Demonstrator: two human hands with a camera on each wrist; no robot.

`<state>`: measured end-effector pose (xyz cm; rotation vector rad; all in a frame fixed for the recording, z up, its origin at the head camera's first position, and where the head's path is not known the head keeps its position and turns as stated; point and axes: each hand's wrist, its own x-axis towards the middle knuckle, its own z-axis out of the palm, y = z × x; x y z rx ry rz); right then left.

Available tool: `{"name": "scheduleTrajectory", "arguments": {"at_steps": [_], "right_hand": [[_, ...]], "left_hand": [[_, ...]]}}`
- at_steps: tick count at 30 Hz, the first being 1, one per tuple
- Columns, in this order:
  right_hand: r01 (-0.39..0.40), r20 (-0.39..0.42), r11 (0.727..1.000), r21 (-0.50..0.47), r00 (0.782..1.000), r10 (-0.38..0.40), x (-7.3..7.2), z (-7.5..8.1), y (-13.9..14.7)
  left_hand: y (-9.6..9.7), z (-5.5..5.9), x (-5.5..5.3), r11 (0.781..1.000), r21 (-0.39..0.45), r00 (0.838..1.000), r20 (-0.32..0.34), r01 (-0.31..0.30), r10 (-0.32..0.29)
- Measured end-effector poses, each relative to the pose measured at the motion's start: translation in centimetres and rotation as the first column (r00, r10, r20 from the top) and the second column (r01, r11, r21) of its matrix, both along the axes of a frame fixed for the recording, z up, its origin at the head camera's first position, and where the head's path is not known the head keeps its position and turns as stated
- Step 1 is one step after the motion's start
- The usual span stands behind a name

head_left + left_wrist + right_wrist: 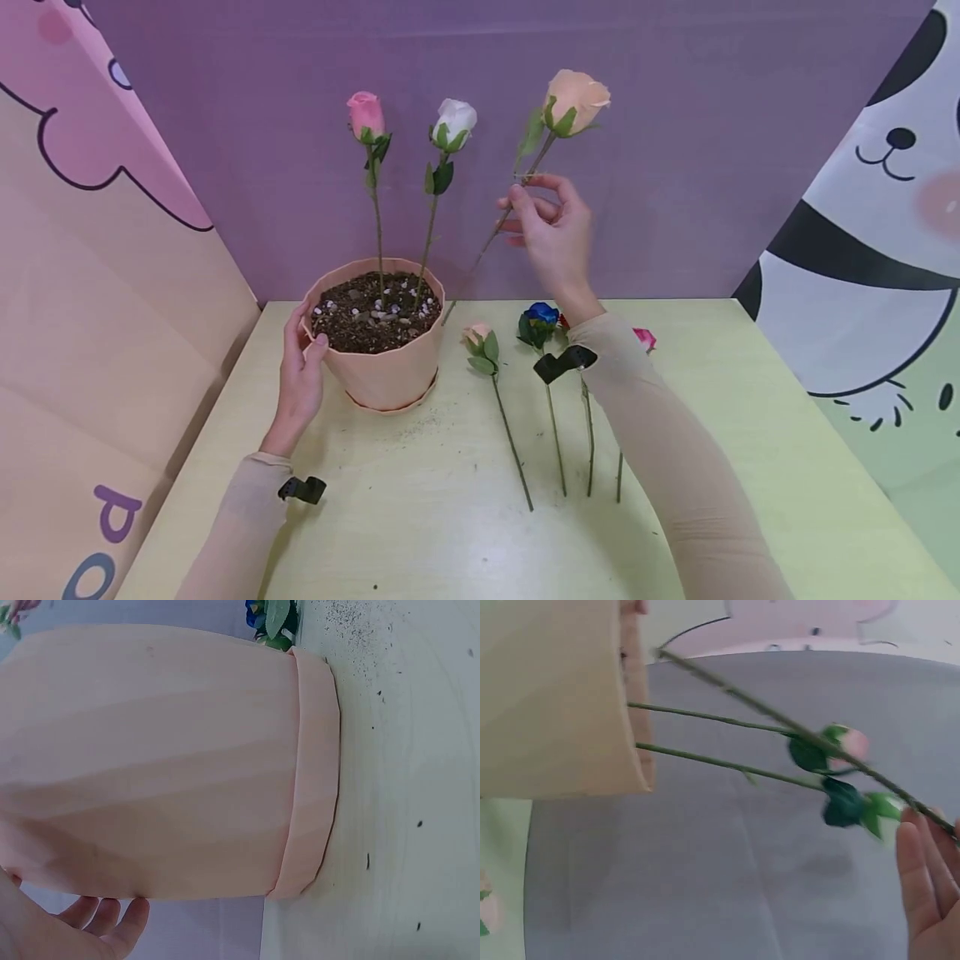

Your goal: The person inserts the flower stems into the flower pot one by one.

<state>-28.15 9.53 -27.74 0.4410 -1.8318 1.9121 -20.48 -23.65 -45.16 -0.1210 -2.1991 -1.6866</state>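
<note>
A peach rose [576, 98] on a long stem is held aloft above the yellow-green table [750, 467], its stem pinched between the thumb and fingertips of the right hand [551, 229]. The stem slants down and to the left, its lower end seen just beside the right rim of the peach-coloured flowerpot [382, 375]; whether it touches the pot cannot be told. In the right wrist view the stem crosses the frame diagonally, blurred, to the fingers [922, 885] at the lower right.

The pot is steadied by the left hand [300, 379], whose fingers are curled round the left rim, the thumb laid over the edge onto the soil [371, 317]. In the left wrist view the pot's faceted wall [150, 757] fills the frame, with fingertips [112, 919] showing at its far side.

Two roses are already planted upright in the soil: a pink rose [365, 112] on the left and a white rose [454, 121] just beside it.

On the table to the right of the pot, four more roses are laid side by side, stems toward the person: a pale pink bud [477, 337], a blue rose [540, 317], and two partly hidden behind the right sleeve [675, 467].
</note>
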Motion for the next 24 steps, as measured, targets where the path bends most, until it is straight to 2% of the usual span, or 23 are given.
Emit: {"name": "scheduleTrajectory", "arguments": {"at_steps": [4, 8, 15, 24], "right_hand": [[0.021, -0.071, 0.997, 0.073, 0.997, -0.016, -0.7, -0.1, -2.8], [0.016, -0.102, 0.993, 0.115, 0.995, -0.005, -1.3, -0.5, -5.1], [0.004, -0.101, 0.977, 0.213, 0.995, 0.018, -1.7, -1.2, -7.8], [0.024, -0.097, 0.949, 0.315, 0.995, 0.007, -2.1, -2.3, -9.3]], "left_hand": [[-0.1, 0.0, 0.1, 1.0, -0.004, 1.0, 0.004, -0.006, 0.006], [0.0, 0.0, 0.0, 1.0, 0.001, 1.0, 0.0, -0.004, 0.004], [0.2, -0.1, -0.1, 1.0, 0.005, 1.0, -0.012, -0.017, 0.017], [0.1, 0.1, 0.1, 1.0, 0.005, 1.0, 0.015, -0.015, 0.015]]}}
